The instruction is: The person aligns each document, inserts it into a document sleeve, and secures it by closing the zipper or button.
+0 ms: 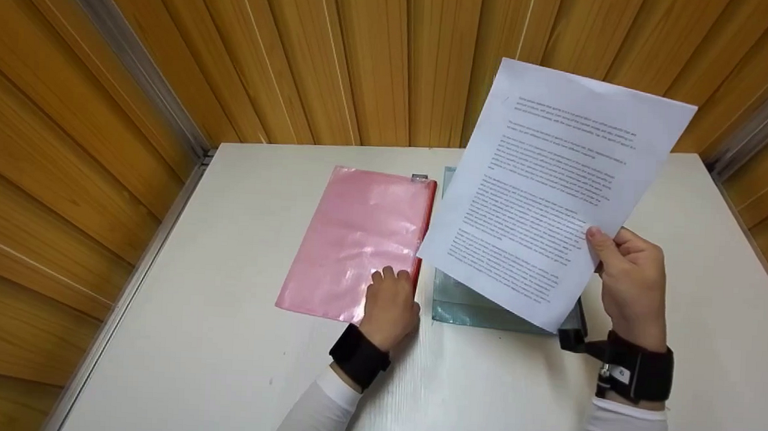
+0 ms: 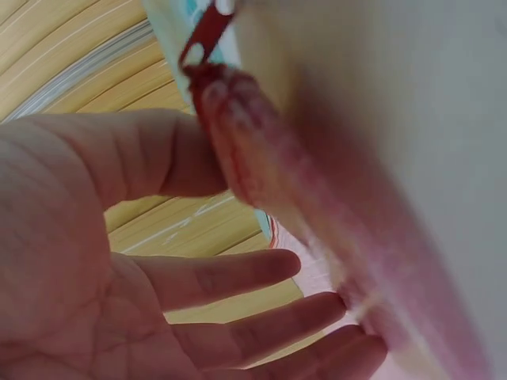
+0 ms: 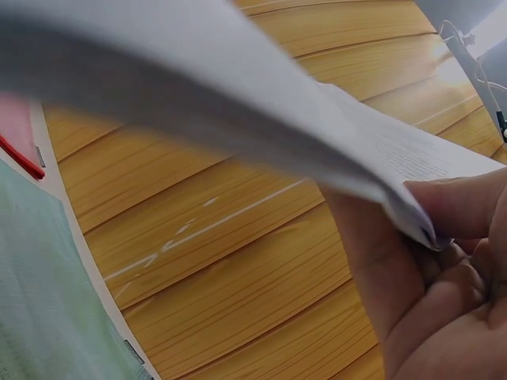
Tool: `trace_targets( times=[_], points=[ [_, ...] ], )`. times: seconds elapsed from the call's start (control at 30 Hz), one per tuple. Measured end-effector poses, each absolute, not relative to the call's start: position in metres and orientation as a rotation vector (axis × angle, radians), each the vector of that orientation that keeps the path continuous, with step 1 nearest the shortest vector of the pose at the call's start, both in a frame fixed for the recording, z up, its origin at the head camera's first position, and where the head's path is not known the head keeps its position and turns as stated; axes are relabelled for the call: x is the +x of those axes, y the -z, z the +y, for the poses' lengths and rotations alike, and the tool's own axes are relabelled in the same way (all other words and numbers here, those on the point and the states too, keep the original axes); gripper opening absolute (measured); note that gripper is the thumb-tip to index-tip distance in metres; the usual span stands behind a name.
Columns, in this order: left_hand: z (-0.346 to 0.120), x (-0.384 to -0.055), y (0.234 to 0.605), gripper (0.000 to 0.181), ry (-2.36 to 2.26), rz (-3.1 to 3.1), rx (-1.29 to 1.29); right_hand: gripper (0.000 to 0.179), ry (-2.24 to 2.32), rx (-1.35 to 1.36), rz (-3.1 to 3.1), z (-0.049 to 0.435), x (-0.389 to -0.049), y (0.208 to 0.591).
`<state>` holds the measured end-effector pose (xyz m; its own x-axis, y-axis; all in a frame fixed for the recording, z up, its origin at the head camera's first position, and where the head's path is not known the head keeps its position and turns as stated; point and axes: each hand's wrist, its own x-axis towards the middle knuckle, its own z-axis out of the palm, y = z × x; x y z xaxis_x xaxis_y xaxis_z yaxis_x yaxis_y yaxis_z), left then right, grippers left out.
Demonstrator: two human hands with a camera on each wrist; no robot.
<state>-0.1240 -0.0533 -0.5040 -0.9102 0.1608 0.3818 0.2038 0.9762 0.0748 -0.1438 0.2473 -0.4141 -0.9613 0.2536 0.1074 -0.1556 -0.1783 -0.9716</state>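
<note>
A pink zip pouch [image 1: 364,234] with a red zipper lies flat on the white table. My left hand [image 1: 389,310] is at its near right corner, fingertips over the pouch and thumb at the zipper side. In the left wrist view the thumb [image 2: 158,154] presses by the zipper's end, below a red zipper pull [image 2: 207,33], and the fingertips touch the pouch's edge. My right hand [image 1: 634,278] holds up printed paper [image 1: 547,190] by its right edge, thumb on the text side. The right wrist view shows the paper bending where the fingers pinch it.
A green pouch [image 1: 477,313] lies right of the pink one, mostly hidden behind the raised paper. The white table [image 1: 227,247] ends at a wood-look panel wall [image 1: 377,66] at the back and left. Black straps [image 1: 640,369] circle both wrists.
</note>
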Motion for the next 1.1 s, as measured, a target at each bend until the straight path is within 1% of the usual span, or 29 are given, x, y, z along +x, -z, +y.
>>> trace_targets(
  times=[0.07, 0.23, 0.3, 0.4, 0.57, 0.7, 1.0, 1.1],
  points=[
    [-0.054, -0.124, 0.503, 0.023, 0.155, -2.741, -0.259, 0.024, -2.229, -0.125, -1.819, 0.247, -0.144, 0.414],
    [-0.058, -0.126, 0.502, 0.015, 0.204, -2.727, -0.243, 0.043, -2.24, -0.133, -1.847, 0.247, -0.146, 0.415],
    [-0.061, -0.128, 0.503, 0.012, 0.234, -2.722, -0.239, 0.047, -2.238, -0.136, -1.864, 0.247, -0.146, 0.415],
    [-0.066, -0.132, 0.502, 0.009, 0.258, -2.724, -0.236, 0.048, -2.232, -0.145, -1.881, 0.247, -0.146, 0.415],
    [-0.076, -0.137, 0.495, 0.011, 0.409, -2.744, -0.222, 0.048, -2.236, -0.143, -1.893, 0.247, -0.146, 0.416],
    [-0.084, -0.138, 0.482, 0.014, 0.543, -2.756, -0.195, 0.049, -2.254, -0.137, -1.892, 0.247, -0.146, 0.417],
    [-0.104, -0.138, 0.451, 0.016, 0.689, -2.659, -0.166, 0.052, -2.338, -0.129, -1.849, 0.248, -0.148, 0.418],
    [-0.11, -0.135, 0.44, 0.017, 0.752, -2.615, -0.174, 0.049, -2.379, -0.122, -1.83, 0.25, -0.148, 0.419]
  ],
)
